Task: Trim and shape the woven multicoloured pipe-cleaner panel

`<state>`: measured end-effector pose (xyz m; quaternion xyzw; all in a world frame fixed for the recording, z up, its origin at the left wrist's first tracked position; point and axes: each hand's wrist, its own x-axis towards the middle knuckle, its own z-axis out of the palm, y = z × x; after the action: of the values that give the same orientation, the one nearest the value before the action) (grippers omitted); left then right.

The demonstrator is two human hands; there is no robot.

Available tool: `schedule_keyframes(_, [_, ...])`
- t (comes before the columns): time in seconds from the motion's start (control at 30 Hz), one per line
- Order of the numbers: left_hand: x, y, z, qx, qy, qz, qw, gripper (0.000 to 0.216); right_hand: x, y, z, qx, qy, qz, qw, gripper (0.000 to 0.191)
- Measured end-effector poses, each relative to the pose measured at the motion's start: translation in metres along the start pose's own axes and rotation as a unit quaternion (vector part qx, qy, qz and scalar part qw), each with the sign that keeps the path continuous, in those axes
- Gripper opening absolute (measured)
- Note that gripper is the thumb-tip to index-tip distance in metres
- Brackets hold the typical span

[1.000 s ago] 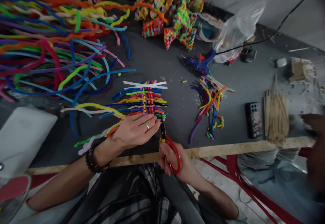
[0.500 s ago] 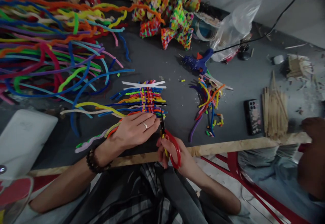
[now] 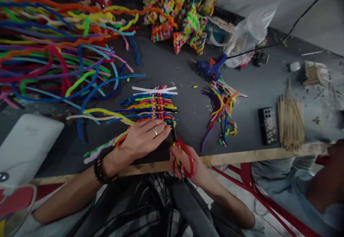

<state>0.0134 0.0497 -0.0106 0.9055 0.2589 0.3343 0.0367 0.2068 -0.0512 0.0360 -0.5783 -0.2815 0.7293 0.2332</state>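
A woven piece of colourful pipe cleaners lies on the dark table, its loose ends sticking out on both sides. White strips cross its far edge. My left hand, with a ring and a beaded bracelet at the wrist, rests flat over the near part of the weave and hides it. In my right hand are red-handled scissors, gripped by the handles. Their dark blades point away from me, beside the right-hand ends of the weave near my left fingertips. Whether the blades touch a strand I cannot tell.
Loose pipe cleaners cover the left side. A blue glue gun, cut scraps, a phone and wooden sticks lie to the right. Colourful star-like pieces sit behind. Another person's arm is at far right.
The view has shifted slightly, so most things appear a little further right. My hands hold nearly the same pose over the weave. The other person's arm at far right has moved down.
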Motion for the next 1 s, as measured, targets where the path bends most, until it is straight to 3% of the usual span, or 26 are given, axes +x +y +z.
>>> schedule_keyframes(0.4, [0.003,0.000,-0.001,-0.005,0.010,0.019,1.000,0.014,-0.003,0.006,-0.002,-0.038,-0.009,-0.031,0.999,0.060])
schedule_keyframes(1.0, [0.002,-0.002,-0.001,0.000,0.021,0.027,0.999,0.012,0.004,0.028,0.003,-0.017,0.003,-0.014,1.000,0.062])
